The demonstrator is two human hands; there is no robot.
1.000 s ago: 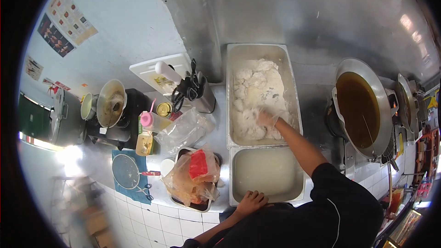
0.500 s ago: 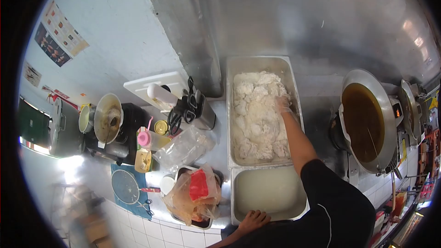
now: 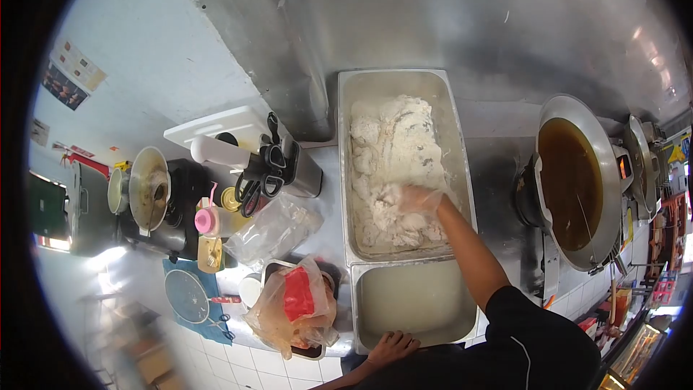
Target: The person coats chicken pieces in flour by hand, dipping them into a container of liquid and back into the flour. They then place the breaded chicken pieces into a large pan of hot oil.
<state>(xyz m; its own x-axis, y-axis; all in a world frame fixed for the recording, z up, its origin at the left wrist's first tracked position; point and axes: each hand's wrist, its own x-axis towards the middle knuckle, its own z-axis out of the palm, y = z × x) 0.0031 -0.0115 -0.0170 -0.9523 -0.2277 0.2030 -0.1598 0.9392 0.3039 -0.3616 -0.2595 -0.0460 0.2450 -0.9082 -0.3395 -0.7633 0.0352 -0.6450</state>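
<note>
My right hand (image 3: 419, 201), in a thin clear glove, is down in the large metal pan (image 3: 456, 144). It presses into white flour with lumpy floured pieces (image 3: 393, 227) near the pan's front half; its fingers are blurred and partly buried. My left hand (image 3: 393, 347) rests at the front edge of a second metal pan (image 3: 471, 318), fingers curled over the rim. Cloudy whitish liquid (image 3: 408, 300) fills that smaller pan, which sits directly in front of the floured one.
To the right, a large wok (image 3: 570, 180) holds brown oil. On the left are a container of scissors and tools (image 3: 307, 172), a pink-capped bottle (image 3: 207, 221), a plastic bag with red print (image 3: 296, 303) over a tray, a strainer (image 3: 187, 296) and a smaller pot (image 3: 150, 180).
My right hand has come from the pan's right side toward its front middle. The flour's far part now looks flatter and lies differently. My left hand stays at the rim; the view has shifted slightly.
</note>
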